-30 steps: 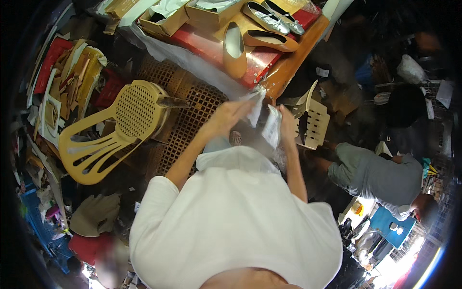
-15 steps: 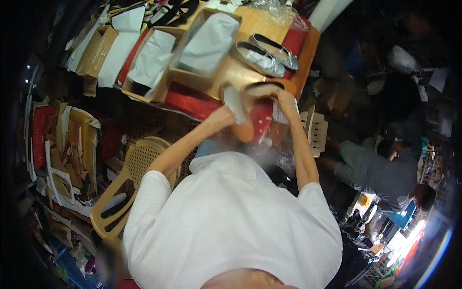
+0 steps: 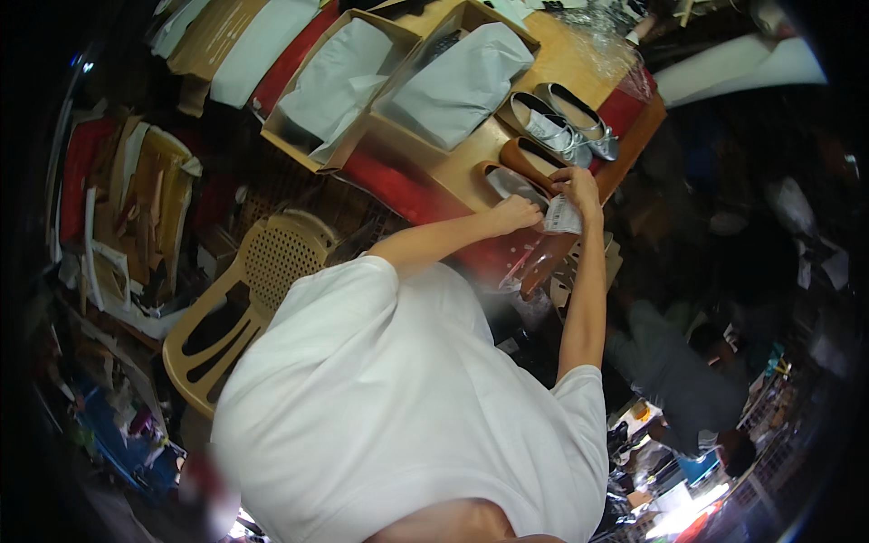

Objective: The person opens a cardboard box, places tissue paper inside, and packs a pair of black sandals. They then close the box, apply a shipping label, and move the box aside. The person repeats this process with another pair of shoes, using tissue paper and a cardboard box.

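Two brown flat shoes lie side by side near the table's front right edge, a nearer brown shoe (image 3: 505, 183) with a pale insole and a farther brown shoe (image 3: 527, 161). My left hand (image 3: 519, 213) is closed just in front of the nearer shoe, its fingertips beside a printed white paper (image 3: 563, 216); what they grip is hidden. Over that paper, my right hand (image 3: 577, 188) is bent with fingers pinched at its upper edge, next to the farther shoe's end. Behind them sits a pair of silver flats (image 3: 554, 134) with bows, white paper tucked inside one.
Two open cardboard boxes (image 3: 326, 167) with white tissue stand left on the wooden table (image 3: 572, 56), which has red covering. Clear plastic (image 3: 597, 41) lies at the back. A beige plastic chair (image 3: 285, 253) stands to my left. Another person (image 3: 683, 371) is at lower right.
The nearer brown shoe, tilted in my left hand before, now lies on the table beside the other. Both hands have come together at the white paper. The view has turned, shifting the table rightward.
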Demonstrator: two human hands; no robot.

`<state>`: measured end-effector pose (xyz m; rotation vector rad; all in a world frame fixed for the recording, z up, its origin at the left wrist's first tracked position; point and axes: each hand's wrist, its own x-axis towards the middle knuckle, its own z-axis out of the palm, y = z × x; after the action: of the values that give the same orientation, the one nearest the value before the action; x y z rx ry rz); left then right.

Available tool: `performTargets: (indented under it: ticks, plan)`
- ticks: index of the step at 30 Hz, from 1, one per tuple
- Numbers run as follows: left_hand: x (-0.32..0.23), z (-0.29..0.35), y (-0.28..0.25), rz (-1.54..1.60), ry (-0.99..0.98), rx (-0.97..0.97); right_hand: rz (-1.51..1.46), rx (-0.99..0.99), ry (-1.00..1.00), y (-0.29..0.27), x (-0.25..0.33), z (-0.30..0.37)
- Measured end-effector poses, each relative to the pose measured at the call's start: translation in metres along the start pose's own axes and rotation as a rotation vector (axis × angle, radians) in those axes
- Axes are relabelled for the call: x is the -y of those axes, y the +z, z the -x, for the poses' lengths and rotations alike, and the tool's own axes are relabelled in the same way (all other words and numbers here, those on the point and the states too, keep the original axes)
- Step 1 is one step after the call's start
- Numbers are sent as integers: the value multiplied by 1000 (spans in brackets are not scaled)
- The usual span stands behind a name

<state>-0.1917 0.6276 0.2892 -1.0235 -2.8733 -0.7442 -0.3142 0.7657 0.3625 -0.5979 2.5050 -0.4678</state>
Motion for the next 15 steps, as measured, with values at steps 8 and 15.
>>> performTargets:
  ticks: [8,15]
  plan:
    - [4,46,-50,221,-11,-190,-14,-190,29,-2,28,13]
    - [78,159,-192,216,-499,-477,-1093,-65,167,46,111,6]
